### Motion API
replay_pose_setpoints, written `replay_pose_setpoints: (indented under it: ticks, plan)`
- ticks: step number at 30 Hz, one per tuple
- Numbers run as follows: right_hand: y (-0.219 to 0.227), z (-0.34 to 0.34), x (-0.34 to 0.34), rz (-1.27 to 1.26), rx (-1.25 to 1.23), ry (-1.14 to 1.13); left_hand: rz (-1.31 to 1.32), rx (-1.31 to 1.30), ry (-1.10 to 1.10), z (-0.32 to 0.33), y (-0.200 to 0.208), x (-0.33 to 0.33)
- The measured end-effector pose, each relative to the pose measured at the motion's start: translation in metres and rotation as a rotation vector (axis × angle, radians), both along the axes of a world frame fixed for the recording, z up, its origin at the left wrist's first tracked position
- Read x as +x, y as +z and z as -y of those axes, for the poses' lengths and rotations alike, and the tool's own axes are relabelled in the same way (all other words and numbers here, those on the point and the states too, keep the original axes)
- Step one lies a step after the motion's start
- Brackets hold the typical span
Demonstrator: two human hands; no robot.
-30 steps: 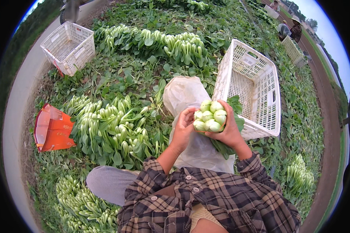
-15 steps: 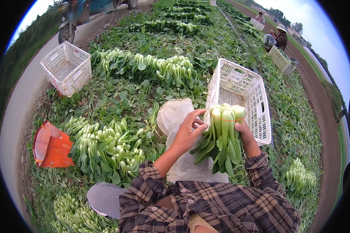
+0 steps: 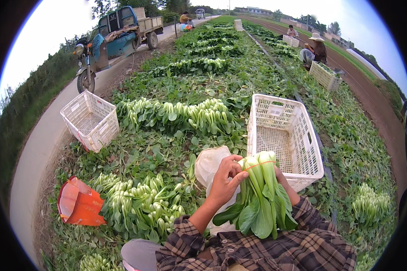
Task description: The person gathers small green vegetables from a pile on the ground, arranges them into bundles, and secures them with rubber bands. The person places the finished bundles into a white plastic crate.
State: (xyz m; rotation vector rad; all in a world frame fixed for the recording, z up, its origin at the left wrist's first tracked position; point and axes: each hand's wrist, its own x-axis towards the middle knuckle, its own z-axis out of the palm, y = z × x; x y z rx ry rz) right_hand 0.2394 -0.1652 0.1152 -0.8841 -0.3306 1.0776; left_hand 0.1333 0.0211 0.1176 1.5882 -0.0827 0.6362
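Note:
A bunch of bok choy (image 3: 262,194) is held in front of me, pale stems up and green leaves hanging down. An orange-red band (image 3: 260,164) circles its stems near the top. My right hand (image 3: 285,183) grips the bunch from the right, its fingers mostly hidden behind the stalks. Against the left side, my left hand (image 3: 228,180) has curled fingers and its thumb at the stems near the band. Just beyond the bunch stands a white plastic crate (image 3: 309,156), with nothing seen inside. Whitish plastic sheeting (image 3: 210,165) lies beneath my left hand.
Loose bok choy (image 3: 142,205) lies in a pile at left, beside an orange bag (image 3: 83,205). Farther off are a row of bok choy (image 3: 176,115), another white crate (image 3: 90,119) and a blue three-wheeler (image 3: 117,38). People (image 3: 318,47) crouch by crates at far right.
My left hand has closed in from beside the bunch onto its stems near the band. The bunch leans more to the left at its base. My view has tipped up, showing more road and sky.

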Motion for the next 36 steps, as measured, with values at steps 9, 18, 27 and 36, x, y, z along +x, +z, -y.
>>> replay_pose_setpoints:
  ticks: [9, 18, 27, 36]
  plan:
    - [-0.001, -0.025, 0.002, 0.792, -0.350, -0.170, -0.166, 0.007, -0.006, -0.006, -0.025, -0.004]
    - [-0.028, -0.050, 0.005, 1.174, -0.453, -0.101, -0.208, 0.043, 0.087, -0.030, -0.052, -0.005]
    - [-0.047, -0.065, 0.003, 0.947, -0.376, -0.134, -0.478, -0.034, -0.199, -0.039, -0.032, -0.011]
    - [0.036, -0.043, -0.051, 1.467, -0.121, -0.353, -0.008, -0.451, -0.108, -0.012, 0.033, -0.030]
